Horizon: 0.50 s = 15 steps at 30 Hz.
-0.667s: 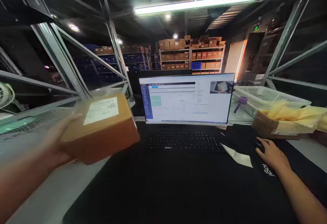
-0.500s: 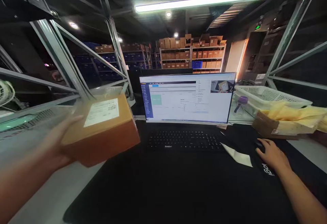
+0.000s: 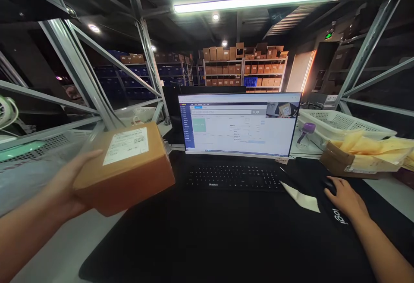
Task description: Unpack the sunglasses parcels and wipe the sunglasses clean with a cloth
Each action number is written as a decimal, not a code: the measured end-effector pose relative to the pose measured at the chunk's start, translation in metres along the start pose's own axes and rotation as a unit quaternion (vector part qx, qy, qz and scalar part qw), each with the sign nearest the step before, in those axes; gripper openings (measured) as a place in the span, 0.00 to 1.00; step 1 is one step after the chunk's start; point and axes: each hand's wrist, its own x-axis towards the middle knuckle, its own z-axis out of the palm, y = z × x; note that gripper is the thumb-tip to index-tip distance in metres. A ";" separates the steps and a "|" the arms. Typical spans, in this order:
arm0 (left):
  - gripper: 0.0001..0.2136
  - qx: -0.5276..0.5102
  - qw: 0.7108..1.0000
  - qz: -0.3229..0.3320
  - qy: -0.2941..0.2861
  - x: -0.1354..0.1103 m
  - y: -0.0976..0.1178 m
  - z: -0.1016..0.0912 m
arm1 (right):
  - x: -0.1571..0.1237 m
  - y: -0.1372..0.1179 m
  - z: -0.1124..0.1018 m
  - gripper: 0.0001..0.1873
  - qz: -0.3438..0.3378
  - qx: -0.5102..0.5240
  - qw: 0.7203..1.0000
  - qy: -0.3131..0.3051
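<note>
A brown cardboard box (image 3: 129, 188) with a white shipping label (image 3: 127, 145) on top is held up at the left. My left hand (image 3: 73, 184) grips its near left corner, thumb on the top face, the other fingers partly hidden beneath. On the black desk mat (image 3: 207, 235), my right hand (image 3: 347, 199) is closed over a dark computer mouse (image 3: 330, 184). Between the hands lies a black keyboard (image 3: 233, 177), and behind it stands a lit monitor (image 3: 226, 136) showing a software page with a small camera picture in its upper right corner.
A pale slip of paper (image 3: 302, 199) lies left of the mouse. Further right are a carton of yellow padded envelopes (image 3: 368, 149), a white plastic basket (image 3: 346, 123) and a purple-topped object (image 3: 305, 130). Metal uprights (image 3: 77, 72) flank the desk; shelves of boxes (image 3: 242, 67) stand behind.
The cardboard box has shifted slightly left and down with my left hand. A side panel on the monitor's page has gone. My right hand stays on the mouse.
</note>
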 end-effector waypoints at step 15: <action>0.09 0.004 1.000 -0.002 0.003 -0.015 -0.002 0.005 | -0.001 -0.004 -0.004 0.31 0.006 0.006 1.000 -0.006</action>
